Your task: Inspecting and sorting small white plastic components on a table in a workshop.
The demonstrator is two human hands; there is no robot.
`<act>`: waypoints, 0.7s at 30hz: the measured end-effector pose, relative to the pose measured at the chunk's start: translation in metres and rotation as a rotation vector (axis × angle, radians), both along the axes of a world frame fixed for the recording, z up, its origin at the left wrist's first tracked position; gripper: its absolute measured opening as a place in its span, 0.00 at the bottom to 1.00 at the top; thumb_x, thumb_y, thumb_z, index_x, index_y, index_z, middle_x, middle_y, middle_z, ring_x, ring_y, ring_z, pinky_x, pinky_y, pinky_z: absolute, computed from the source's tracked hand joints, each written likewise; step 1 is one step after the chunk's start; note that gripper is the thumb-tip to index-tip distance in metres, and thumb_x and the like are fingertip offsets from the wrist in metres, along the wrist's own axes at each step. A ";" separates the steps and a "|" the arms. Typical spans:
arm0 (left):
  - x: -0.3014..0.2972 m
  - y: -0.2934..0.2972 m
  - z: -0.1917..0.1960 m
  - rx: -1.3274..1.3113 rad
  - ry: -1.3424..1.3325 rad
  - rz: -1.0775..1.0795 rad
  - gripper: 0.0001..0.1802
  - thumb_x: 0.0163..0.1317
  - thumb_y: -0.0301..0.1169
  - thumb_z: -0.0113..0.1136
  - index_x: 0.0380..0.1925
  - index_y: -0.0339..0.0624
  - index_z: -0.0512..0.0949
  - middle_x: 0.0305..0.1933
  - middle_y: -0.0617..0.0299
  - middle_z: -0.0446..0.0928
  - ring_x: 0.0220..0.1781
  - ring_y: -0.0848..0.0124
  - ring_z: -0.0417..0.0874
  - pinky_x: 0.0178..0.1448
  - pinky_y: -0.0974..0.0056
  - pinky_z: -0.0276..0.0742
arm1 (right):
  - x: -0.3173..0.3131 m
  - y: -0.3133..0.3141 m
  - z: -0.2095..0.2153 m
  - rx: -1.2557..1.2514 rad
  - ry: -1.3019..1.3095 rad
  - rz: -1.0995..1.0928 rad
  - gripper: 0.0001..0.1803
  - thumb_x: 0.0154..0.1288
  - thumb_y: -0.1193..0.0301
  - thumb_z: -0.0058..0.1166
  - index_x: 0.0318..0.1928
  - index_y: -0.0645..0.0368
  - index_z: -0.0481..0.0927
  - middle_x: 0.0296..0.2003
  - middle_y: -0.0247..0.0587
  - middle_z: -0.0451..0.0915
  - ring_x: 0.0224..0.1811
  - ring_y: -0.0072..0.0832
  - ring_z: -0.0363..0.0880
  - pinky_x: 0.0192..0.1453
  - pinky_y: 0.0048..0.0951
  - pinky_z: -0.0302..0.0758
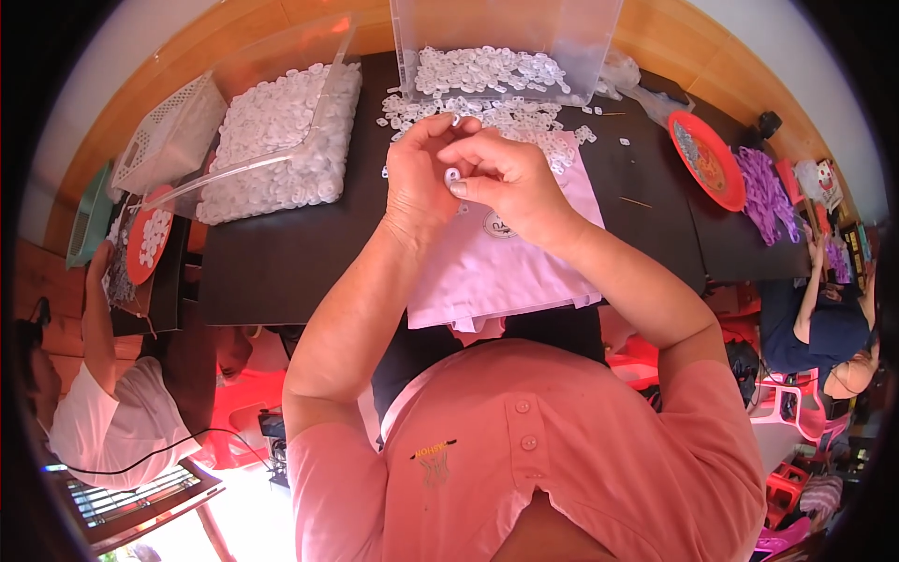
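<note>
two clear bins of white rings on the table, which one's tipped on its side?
The far clear bin beyond the hands, its mouth spilling white rings onto the table. The left bin sits upright, full.

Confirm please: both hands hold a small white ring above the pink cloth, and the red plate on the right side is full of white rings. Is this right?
Not quite. The head view shows the red plate on the right holding greyish pieces, not white rings. The rest stands: left hand and right hand hold a small white ring above the pink cloth.

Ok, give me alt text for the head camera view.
Both hands, left hand and right hand, pinch a small white plastic ring above a pink cloth on a black table. Clear plastic bins of white rings sit beyond.
</note>
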State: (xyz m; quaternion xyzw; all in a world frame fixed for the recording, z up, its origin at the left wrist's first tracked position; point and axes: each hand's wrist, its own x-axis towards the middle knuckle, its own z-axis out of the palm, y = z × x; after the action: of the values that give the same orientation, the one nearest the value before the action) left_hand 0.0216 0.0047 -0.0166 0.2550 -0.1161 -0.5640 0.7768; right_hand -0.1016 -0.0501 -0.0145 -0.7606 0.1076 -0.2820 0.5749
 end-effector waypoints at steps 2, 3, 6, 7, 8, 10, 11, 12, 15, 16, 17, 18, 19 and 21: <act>0.000 0.000 -0.002 0.031 0.037 0.014 0.12 0.63 0.34 0.47 0.32 0.36 0.74 0.35 0.54 0.76 0.38 0.57 0.78 0.45 0.53 0.77 | 0.000 0.001 0.001 0.029 -0.019 -0.004 0.12 0.58 0.85 0.58 0.43 0.64 0.81 0.32 0.30 0.76 0.35 0.16 0.75 0.40 0.19 0.73; 0.002 -0.001 -0.004 0.026 0.013 0.004 0.12 0.63 0.34 0.47 0.32 0.36 0.74 0.35 0.54 0.77 0.39 0.57 0.78 0.46 0.53 0.76 | -0.001 0.001 0.001 0.055 -0.037 -0.009 0.12 0.57 0.85 0.58 0.43 0.64 0.81 0.32 0.29 0.76 0.35 0.16 0.75 0.40 0.19 0.73; 0.007 -0.002 -0.012 -0.007 -0.006 -0.034 0.13 0.64 0.34 0.47 0.34 0.34 0.74 0.37 0.53 0.78 0.43 0.56 0.80 0.51 0.54 0.77 | 0.000 0.000 -0.003 0.022 -0.027 -0.006 0.12 0.57 0.85 0.58 0.42 0.64 0.81 0.32 0.30 0.76 0.35 0.16 0.75 0.41 0.19 0.74; 0.009 -0.002 -0.015 -0.040 0.000 -0.063 0.14 0.65 0.34 0.46 0.36 0.31 0.74 0.38 0.52 0.78 0.47 0.55 0.81 0.55 0.55 0.77 | 0.000 0.000 -0.004 0.026 -0.028 -0.004 0.12 0.57 0.85 0.58 0.42 0.64 0.81 0.32 0.30 0.76 0.35 0.16 0.75 0.41 0.19 0.74; 0.008 -0.002 -0.015 -0.036 -0.001 -0.065 0.14 0.65 0.34 0.46 0.36 0.31 0.74 0.38 0.52 0.78 0.47 0.55 0.81 0.55 0.55 0.77 | 0.000 0.000 -0.006 -0.012 -0.035 -0.013 0.11 0.57 0.85 0.58 0.42 0.64 0.80 0.32 0.30 0.76 0.36 0.16 0.75 0.41 0.19 0.74; 0.006 -0.002 -0.014 -0.059 0.005 -0.120 0.14 0.65 0.34 0.46 0.36 0.31 0.74 0.37 0.51 0.78 0.47 0.55 0.81 0.55 0.55 0.77 | -0.001 0.001 -0.007 -0.047 -0.045 -0.024 0.11 0.57 0.85 0.58 0.41 0.64 0.80 0.33 0.30 0.77 0.36 0.16 0.75 0.41 0.19 0.73; 0.004 -0.002 -0.012 -0.057 0.003 -0.125 0.14 0.65 0.34 0.46 0.36 0.31 0.74 0.37 0.51 0.78 0.47 0.55 0.81 0.55 0.55 0.77 | -0.002 0.001 -0.006 -0.069 -0.036 -0.028 0.11 0.57 0.85 0.58 0.41 0.64 0.80 0.33 0.30 0.77 0.36 0.16 0.75 0.42 0.19 0.73; 0.002 -0.002 -0.009 -0.011 -0.001 -0.089 0.14 0.65 0.33 0.47 0.36 0.31 0.74 0.37 0.52 0.78 0.46 0.56 0.81 0.55 0.56 0.77 | -0.003 0.002 -0.006 -0.091 -0.027 -0.032 0.10 0.57 0.85 0.58 0.41 0.65 0.80 0.34 0.30 0.77 0.37 0.16 0.75 0.42 0.19 0.73; -0.002 -0.004 -0.010 0.051 -0.079 0.004 0.11 0.63 0.32 0.49 0.34 0.33 0.75 0.36 0.53 0.78 0.43 0.59 0.80 0.51 0.56 0.77 | -0.003 -0.001 -0.009 0.035 -0.043 0.002 0.10 0.58 0.84 0.57 0.42 0.64 0.80 0.35 0.30 0.78 0.38 0.16 0.75 0.43 0.19 0.73; -0.003 -0.006 -0.013 0.069 -0.146 0.065 0.09 0.61 0.30 0.51 0.32 0.34 0.75 0.34 0.55 0.78 0.40 0.62 0.80 0.47 0.56 0.77 | -0.004 -0.004 -0.006 0.032 -0.049 -0.003 0.10 0.58 0.84 0.57 0.42 0.64 0.80 0.35 0.30 0.78 0.38 0.16 0.75 0.43 0.19 0.73; -0.005 -0.007 -0.012 0.059 -0.200 0.184 0.07 0.59 0.27 0.53 0.32 0.32 0.76 0.34 0.55 0.79 0.38 0.64 0.81 0.45 0.58 0.78 | -0.006 -0.005 0.000 0.061 -0.099 -0.050 0.08 0.58 0.83 0.57 0.39 0.64 0.80 0.33 0.30 0.78 0.35 0.16 0.74 0.41 0.20 0.73; -0.006 -0.007 -0.011 0.059 -0.205 0.181 0.07 0.59 0.27 0.53 0.32 0.32 0.76 0.34 0.55 0.79 0.38 0.64 0.81 0.45 0.58 0.78 | -0.009 -0.006 0.008 0.089 -0.149 -0.098 0.06 0.58 0.81 0.57 0.37 0.63 0.80 0.30 0.31 0.78 0.32 0.17 0.74 0.38 0.22 0.73; -0.007 -0.006 -0.010 0.034 -0.291 0.216 0.07 0.59 0.26 0.54 0.32 0.32 0.76 0.32 0.55 0.79 0.36 0.64 0.81 0.43 0.59 0.78 | -0.011 -0.011 0.018 0.082 -0.188 -0.104 0.05 0.60 0.80 0.55 0.38 0.63 0.80 0.31 0.31 0.79 0.32 0.16 0.74 0.38 0.21 0.73; -0.010 0.000 -0.007 0.026 -0.477 0.212 0.09 0.63 0.27 0.52 0.35 0.30 0.76 0.34 0.53 0.79 0.36 0.62 0.81 0.44 0.58 0.78 | -0.022 -0.025 0.033 0.123 -0.128 -0.142 0.07 0.61 0.79 0.55 0.40 0.64 0.79 0.31 0.31 0.78 0.32 0.16 0.73 0.37 0.20 0.72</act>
State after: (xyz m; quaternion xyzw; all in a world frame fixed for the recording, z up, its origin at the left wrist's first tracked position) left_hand 0.0116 0.0044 -0.0233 0.4016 -0.2611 -0.4050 0.7788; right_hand -0.1234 -0.0753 0.0187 -0.6948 0.1414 -0.3626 0.6048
